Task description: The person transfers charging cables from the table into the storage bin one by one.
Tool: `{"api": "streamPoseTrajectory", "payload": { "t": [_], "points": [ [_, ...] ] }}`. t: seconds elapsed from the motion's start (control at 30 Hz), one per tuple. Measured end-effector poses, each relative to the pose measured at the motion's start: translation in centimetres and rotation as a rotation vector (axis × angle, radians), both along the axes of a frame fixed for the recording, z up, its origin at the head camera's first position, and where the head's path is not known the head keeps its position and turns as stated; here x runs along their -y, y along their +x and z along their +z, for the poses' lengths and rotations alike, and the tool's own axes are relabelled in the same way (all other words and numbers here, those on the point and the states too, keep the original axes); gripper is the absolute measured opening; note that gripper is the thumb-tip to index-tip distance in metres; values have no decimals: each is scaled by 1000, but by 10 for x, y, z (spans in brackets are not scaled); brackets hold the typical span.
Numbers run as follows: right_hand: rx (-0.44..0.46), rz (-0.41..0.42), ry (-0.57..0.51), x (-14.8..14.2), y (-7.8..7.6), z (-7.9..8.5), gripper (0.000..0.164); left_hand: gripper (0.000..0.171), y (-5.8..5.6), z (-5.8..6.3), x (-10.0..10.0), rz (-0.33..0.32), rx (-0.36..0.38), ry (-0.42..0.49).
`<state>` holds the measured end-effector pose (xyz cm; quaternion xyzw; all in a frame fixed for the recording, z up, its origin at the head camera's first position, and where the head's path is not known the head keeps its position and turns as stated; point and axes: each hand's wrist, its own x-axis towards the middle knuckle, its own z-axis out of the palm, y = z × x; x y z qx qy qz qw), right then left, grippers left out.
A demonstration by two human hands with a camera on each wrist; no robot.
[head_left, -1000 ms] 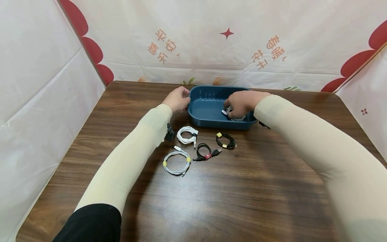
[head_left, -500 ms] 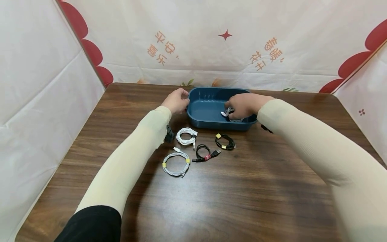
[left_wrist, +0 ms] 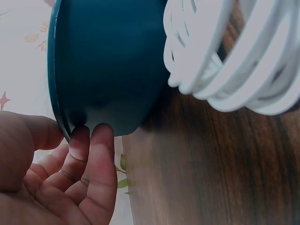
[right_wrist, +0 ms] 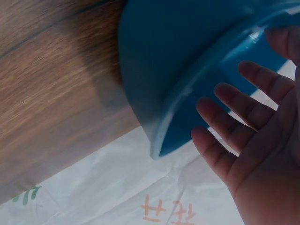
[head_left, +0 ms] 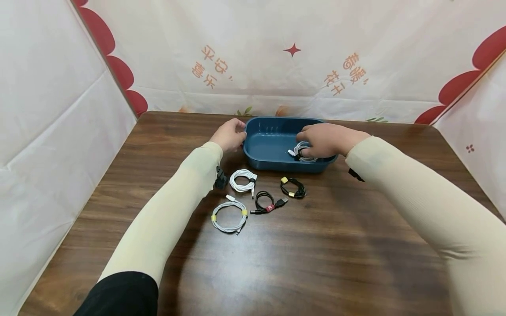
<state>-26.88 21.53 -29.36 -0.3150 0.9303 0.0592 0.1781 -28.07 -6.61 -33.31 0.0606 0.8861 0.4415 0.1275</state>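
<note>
In the head view, a blue plastic basin (head_left: 272, 165) stands near the table's back edge. My left hand (head_left: 230, 135) pinches its left rim; the left wrist view has the thumb on the rim and fingertips (left_wrist: 102, 133) against the outer wall. A coiled grey-white cable (head_left: 308, 159) with a white plug lies at the basin's right end. Just over it is my right hand (head_left: 327, 139), partly covering the coil. Seen from the right wrist, that hand's fingers (right_wrist: 227, 124) are spread, slightly bent, and hold nothing.
In front of the basin lie a white coiled cable (head_left: 241, 189), a grey one (head_left: 227, 230) with yellow ties, a black one (head_left: 270, 208) with a red tie and a black one (head_left: 301, 192) with yellow ties. A printed white curtain (head_left: 253, 52) hangs behind the table.
My right hand has let go of the grey-white cable and drawn up and right, so more of the coil shows. The left hand stays on the rim. The head view has tilted slightly.
</note>
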Motion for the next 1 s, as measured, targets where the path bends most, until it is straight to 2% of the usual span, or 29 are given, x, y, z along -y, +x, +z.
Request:
{"api": "streamPoseTrajectory", "payload": {
  "t": [0.47,0.9,1.0],
  "points": [
    [-158,22,-253,-16,35,19,44,35,1,-4,-1,8,0,33],
    [-302,107,-339,-27,77,5,44,35,1,-5,-1,8,-23,9],
    [-335,153,-352,-24,83,3,44,36,2,-5,-1,2,-22,4]
  ]
}}
